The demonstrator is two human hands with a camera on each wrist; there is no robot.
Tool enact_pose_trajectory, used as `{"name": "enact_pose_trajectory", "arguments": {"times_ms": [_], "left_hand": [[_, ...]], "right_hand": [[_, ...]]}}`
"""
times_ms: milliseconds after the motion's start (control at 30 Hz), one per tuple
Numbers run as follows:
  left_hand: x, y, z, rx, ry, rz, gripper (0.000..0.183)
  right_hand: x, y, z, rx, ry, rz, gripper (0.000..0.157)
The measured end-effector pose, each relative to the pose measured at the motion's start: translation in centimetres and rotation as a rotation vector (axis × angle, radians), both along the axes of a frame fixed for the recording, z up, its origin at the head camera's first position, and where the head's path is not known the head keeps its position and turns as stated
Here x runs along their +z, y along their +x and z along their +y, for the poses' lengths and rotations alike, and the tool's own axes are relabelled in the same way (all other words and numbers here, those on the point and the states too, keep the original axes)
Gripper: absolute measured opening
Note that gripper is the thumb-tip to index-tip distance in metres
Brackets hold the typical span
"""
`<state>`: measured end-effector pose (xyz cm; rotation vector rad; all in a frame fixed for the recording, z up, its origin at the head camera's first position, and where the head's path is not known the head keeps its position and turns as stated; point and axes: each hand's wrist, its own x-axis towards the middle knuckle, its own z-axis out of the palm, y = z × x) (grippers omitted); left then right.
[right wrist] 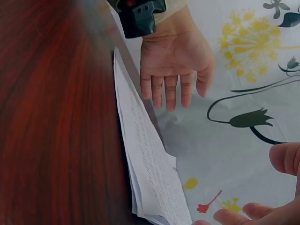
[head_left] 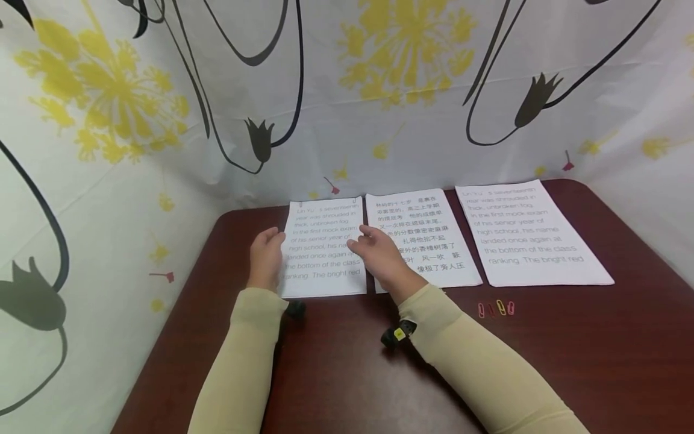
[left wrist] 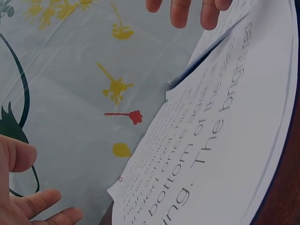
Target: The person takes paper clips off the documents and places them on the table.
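Note:
A stack of white sheets printed in English (head_left: 324,283) lies at the left of the table, with small clips along its top edge. Beside its left edge is my left hand (head_left: 265,259), palm inward; the right wrist view shows that hand (right wrist: 176,70) with fingers extended. My right hand (head_left: 382,259) hovers across the gap between this stack and a middle stack with Chinese text (head_left: 444,274), covering part of both. Its fingers point toward the left stack. In the left wrist view its fingertips (left wrist: 180,18) appear above the pages. Neither hand grips anything.
A third stack with English text (head_left: 547,271) lies at the right. Several loose paper clips (head_left: 501,307), pink, red and yellow, lie before the stacks on the dark red-brown table (head_left: 336,374). A white cloth (head_left: 336,132) with yellow and grey flowers hangs behind and at the sides.

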<state>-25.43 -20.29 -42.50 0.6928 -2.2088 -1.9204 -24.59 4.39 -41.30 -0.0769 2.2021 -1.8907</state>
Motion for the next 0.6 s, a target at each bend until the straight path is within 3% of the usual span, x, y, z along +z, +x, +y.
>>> {"name": "enact_pose_trajectory", "arguments": {"times_ms": [600], "left_hand": [[-0.75,-0.31,-0.6,-0.01,-0.036,-0.027,0.06]], "right_hand": [[-0.43,0.46,-0.46,0.044,0.045,-0.016,0.073]]}}
